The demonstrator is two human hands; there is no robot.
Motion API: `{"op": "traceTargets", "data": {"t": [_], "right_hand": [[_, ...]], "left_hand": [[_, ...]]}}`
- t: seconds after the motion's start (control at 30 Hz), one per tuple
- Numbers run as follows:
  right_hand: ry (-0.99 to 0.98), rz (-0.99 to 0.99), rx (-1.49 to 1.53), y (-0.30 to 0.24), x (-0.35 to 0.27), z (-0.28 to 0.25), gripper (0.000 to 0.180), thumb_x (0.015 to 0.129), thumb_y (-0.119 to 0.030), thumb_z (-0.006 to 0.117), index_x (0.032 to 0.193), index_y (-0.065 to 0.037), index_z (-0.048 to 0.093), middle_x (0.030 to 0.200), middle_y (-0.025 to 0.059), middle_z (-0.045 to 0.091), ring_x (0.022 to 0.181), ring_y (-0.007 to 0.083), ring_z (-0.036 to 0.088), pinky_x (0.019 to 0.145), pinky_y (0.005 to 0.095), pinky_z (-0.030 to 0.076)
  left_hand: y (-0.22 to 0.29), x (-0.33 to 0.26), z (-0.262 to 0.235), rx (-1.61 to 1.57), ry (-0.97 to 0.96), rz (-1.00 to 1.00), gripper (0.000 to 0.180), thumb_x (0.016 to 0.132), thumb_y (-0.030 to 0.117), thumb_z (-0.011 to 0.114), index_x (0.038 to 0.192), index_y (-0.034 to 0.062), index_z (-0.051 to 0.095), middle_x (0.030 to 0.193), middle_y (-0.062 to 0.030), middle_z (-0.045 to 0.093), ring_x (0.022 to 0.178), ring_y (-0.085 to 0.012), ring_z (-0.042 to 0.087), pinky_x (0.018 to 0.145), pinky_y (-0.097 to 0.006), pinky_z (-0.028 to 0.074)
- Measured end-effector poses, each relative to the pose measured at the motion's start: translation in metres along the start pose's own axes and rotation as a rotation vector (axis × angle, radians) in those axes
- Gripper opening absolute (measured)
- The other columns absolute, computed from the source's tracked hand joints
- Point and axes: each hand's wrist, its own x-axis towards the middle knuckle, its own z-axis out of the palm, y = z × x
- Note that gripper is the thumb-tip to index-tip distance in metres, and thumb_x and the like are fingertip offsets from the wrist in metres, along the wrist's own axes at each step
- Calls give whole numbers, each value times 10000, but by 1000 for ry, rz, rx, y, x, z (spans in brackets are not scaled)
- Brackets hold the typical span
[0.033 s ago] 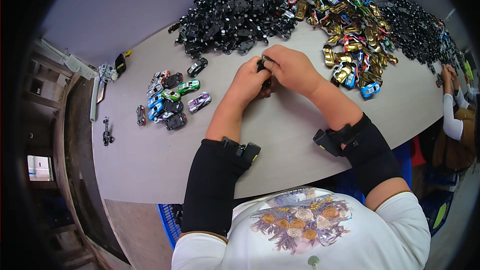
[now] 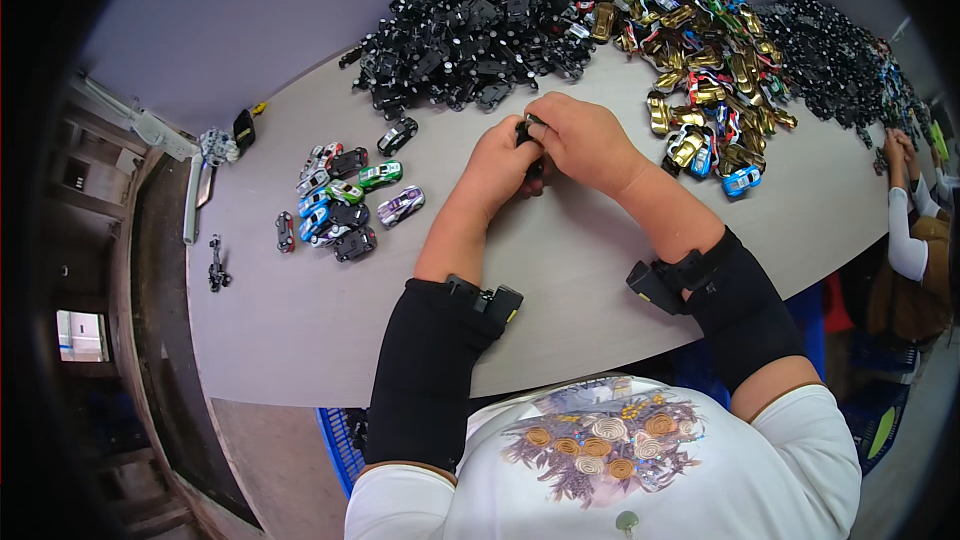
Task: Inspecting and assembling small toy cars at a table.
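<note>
A pale grey table [image 2: 290,340] runs back to a grey wall [image 2: 290,10], and along its far side we see three heaps. On the left is a heap of black car bases [image 2: 480,35], and touching it is a heap of toy car bodies [image 2: 715,65] in gold, green, red, white and blue. Farther right lies a dark heap [image 2: 830,55] whose pieces are too small for us to make out. At the near edge of the middle heap we spot a blue car [image 2: 742,181].

In the middle of the table, the left hand [image 2: 500,165] and the right hand [image 2: 590,140] meet, just in front of the black bases. Both are curled nearly closed, and between their fingertips they grip a small black piece [image 2: 524,131]; the fingers hide most of it, so we cannot tell its full shape.

To the left of the hands we find a cluster of toy cars [image 2: 342,192], some showing black undersides, with a purple and white car [image 2: 401,206] just beside it. Nearer the table's left edge lies a thin black part [image 2: 218,265]. Far to the right we notice a co-worker's hands [image 2: 896,148] close to the dark heap
</note>
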Motion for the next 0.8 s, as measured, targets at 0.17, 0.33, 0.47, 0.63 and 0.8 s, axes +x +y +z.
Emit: {"op": "traceTargets", "data": {"t": [0.17, 0.33, 0.47, 0.63, 0.8], "right_hand": [[-64, 178, 337, 18, 7, -1, 194, 904, -183, 580, 1009, -31, 640, 876, 94, 648, 809, 226, 626, 736, 336, 492], [-312, 59, 229, 42, -3, -23, 241, 878, -238, 606, 1022, -60, 678, 920, 120, 683, 849, 266, 644, 776, 350, 501], [-502, 110, 158, 13, 6, -43, 222, 854, -253, 623, 1002, -97, 679, 934, 116, 669, 884, 308, 628, 800, 390, 496], [-9, 236, -216, 76, 46, -51, 281, 848, -302, 619, 999, -66, 614, 1032, 155, 644, 948, 354, 626, 817, 447, 504], [-7, 477, -359, 98, 81, -34, 379, 888, -346, 612, 1139, -70, 546, 1111, 149, 612, 1030, 342, 611, 847, 456, 512]], "left_hand": [[-2, 1, -1, 0, -21, 52, 108, 904, 137, 529, 962, 63, 476, 700, -48, 586, 519, -115, 560, 445, -259, 453], [13, -18, -40, 808, 195, 375, 278, 912, 266, 572, 1059, 31, 542, 909, -168, 646, 865, -352, 613, 752, -420, 480], [25, -63, -121, 1145, 377, 343, 302, 895, 269, 586, 1118, 67, 611, 1047, -185, 634, 971, -362, 589, 847, -439, 452], [23, -80, -177, 1674, 571, 355, 290, 862, 242, 615, 1099, 77, 639, 1031, -179, 645, 962, -353, 593, 870, -439, 449], [31, -12, -157, 1142, 494, 136, 337, 841, 285, 653, 1105, 76, 649, 1082, -191, 636, 1019, -347, 593, 896, -437, 455]]}}
